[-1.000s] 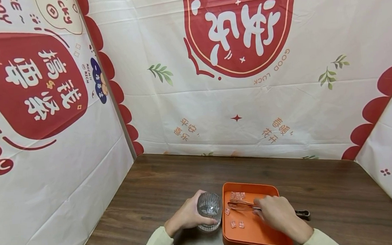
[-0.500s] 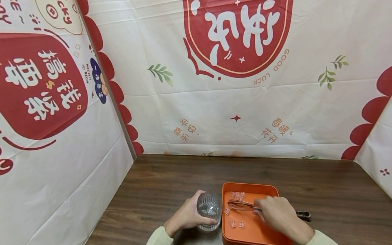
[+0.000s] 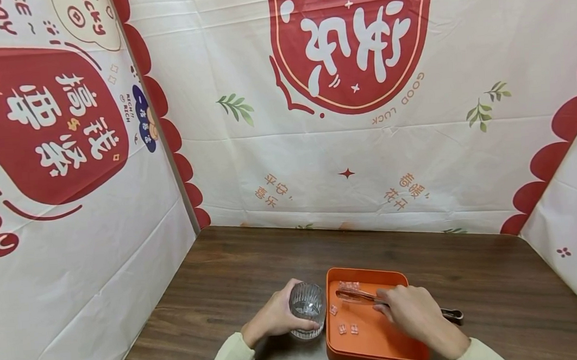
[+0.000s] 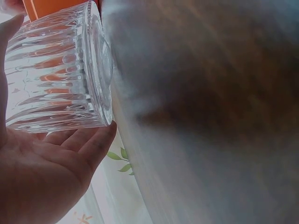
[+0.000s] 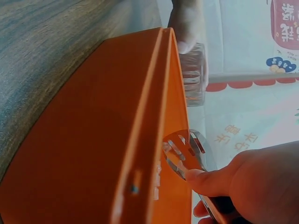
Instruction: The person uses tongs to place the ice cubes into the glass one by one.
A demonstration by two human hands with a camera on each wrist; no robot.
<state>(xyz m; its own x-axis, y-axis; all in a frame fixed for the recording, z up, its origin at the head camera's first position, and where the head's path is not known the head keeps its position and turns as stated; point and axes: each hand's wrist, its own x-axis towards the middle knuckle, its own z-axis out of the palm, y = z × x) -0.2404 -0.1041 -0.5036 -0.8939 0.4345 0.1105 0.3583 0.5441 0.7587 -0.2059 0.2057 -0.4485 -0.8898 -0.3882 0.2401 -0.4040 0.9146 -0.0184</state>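
Note:
My left hand [image 3: 276, 314] grips a clear ribbed drinking glass [image 3: 307, 304], thumb on the near side, fingers round the far side. In the left wrist view the side and base of the glass [image 4: 51, 70] fill the upper left. To its right, my right hand [image 3: 410, 312] holds metal tongs [image 3: 360, 295] over an orange tray [image 3: 376, 352]. Slotted tong heads [image 5: 184, 147] show in the right wrist view, apart from each other. Several small clear ice-like cubes [image 3: 342, 329] lie in the tray. Whether one sits between the tong heads I cannot tell.
The tray stands on a dark wood-grain table [image 3: 244, 264], close beside the glass. Printed white cloth [image 3: 317, 162] walls in the back and both sides. The tong handle end [image 3: 453, 316] sticks out past the tray's right rim.
My right hand and the tongs have shifted slightly to the right, and the tong heads sit a little farther toward the tray's back. My left hand and the glass have stayed in place.

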